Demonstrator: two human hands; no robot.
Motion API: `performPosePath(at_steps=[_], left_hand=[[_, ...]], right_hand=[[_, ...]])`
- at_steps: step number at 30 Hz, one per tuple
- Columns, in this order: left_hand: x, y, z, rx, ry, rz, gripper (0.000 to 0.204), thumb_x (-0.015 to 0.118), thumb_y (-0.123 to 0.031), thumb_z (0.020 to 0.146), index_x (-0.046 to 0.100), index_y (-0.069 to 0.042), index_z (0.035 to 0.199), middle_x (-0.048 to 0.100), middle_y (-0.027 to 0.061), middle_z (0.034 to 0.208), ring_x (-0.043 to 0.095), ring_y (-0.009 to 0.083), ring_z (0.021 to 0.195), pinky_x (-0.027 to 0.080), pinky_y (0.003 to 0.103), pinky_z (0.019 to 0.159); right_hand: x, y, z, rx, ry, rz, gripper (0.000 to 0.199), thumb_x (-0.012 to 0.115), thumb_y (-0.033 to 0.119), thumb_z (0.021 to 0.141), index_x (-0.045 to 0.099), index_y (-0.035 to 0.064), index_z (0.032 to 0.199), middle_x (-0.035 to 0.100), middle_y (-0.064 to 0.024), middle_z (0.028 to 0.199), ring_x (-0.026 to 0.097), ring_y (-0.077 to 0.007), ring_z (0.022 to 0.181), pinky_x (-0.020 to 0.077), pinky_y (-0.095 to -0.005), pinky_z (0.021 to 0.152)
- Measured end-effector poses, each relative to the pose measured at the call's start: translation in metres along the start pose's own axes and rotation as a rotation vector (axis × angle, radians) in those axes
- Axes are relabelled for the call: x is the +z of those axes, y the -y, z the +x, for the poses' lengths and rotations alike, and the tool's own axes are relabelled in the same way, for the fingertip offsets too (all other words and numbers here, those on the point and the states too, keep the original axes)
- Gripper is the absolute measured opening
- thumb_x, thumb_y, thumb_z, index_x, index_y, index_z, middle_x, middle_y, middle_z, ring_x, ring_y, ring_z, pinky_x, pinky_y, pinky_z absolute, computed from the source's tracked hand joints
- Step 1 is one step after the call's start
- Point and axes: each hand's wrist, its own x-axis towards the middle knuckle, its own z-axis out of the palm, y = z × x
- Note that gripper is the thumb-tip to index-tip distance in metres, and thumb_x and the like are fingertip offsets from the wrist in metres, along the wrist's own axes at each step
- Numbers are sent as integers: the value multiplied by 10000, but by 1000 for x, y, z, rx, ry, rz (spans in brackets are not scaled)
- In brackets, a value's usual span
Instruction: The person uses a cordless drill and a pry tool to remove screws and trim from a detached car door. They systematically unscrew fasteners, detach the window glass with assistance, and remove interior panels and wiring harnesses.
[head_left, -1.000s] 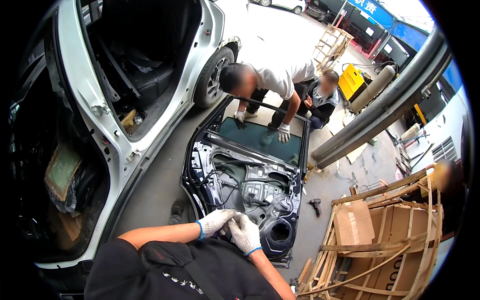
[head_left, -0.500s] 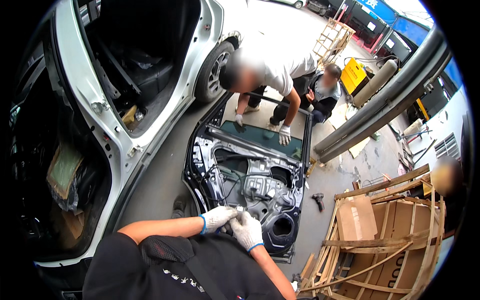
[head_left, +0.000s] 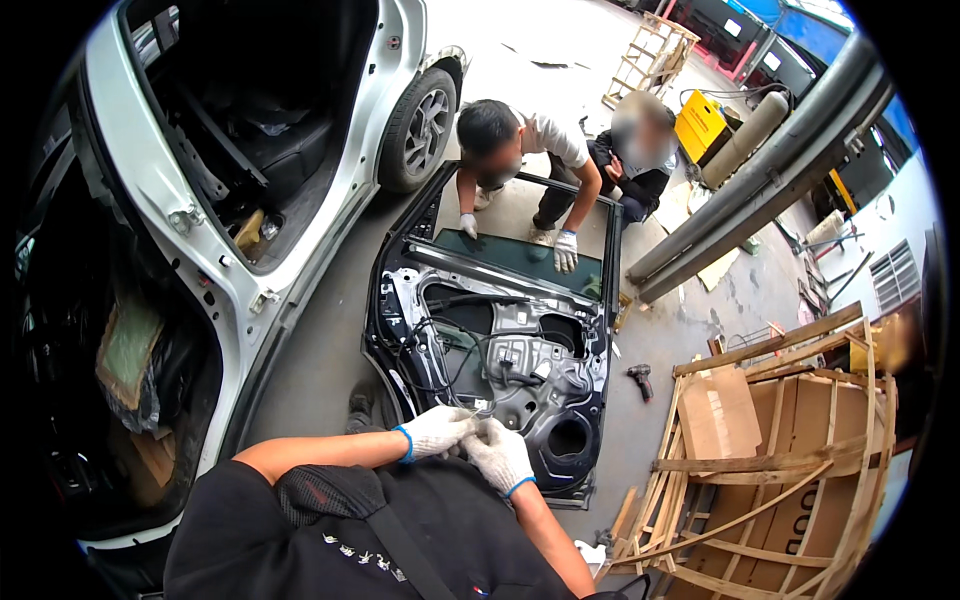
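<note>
This is a car repair shop: a white car [head_left: 300, 150] stands open, a taken-off car door [head_left: 500, 340] lies on the concrete floor [head_left: 320, 350].

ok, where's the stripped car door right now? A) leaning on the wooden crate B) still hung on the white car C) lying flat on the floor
C: the car door lies flat on the concrete floor, both gloved hands, left hand and right hand, at its lower edge.
</note>
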Motion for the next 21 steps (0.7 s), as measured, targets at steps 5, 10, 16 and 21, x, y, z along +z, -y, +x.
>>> performPosePath(at_steps=[5,10,16,21], left_hand=[[1,-7,-1,-21,0,-16,386,480,-364,1004,645,-54,1164,587,6,765,528,68,581,442,223,478],[7,-5,20,-94,42,-12,347,474,-308,1011,652,-57,1172,607,-6,787,534,57,587,454,216,484],[10,-29,30,-203,126,-543,233,492,-283,998,615,-88,1036,653,47,870,640,168,684,516,286,582],[13,-43,44,-55,326,-862,276,517,-242,996,625,12,995,617,177,1194,626,306,1066,549,429,903]], right_hand=[[-3,-4,-4,10,-54,-6,357,661,363,870,656,15,949,704,-203,842,701,-355,822,542,-420,729],[-1,-16,-9,-7,-163,2,364,633,380,895,646,18,921,684,-219,818,685,-376,805,532,-443,704],[-14,-27,-26,250,-182,849,194,640,215,922,623,29,976,642,-31,752,574,-72,577,477,-234,505],[-20,-46,-31,77,-253,1659,146,497,107,921,554,6,1009,599,-102,851,597,-136,698,457,-218,485]])
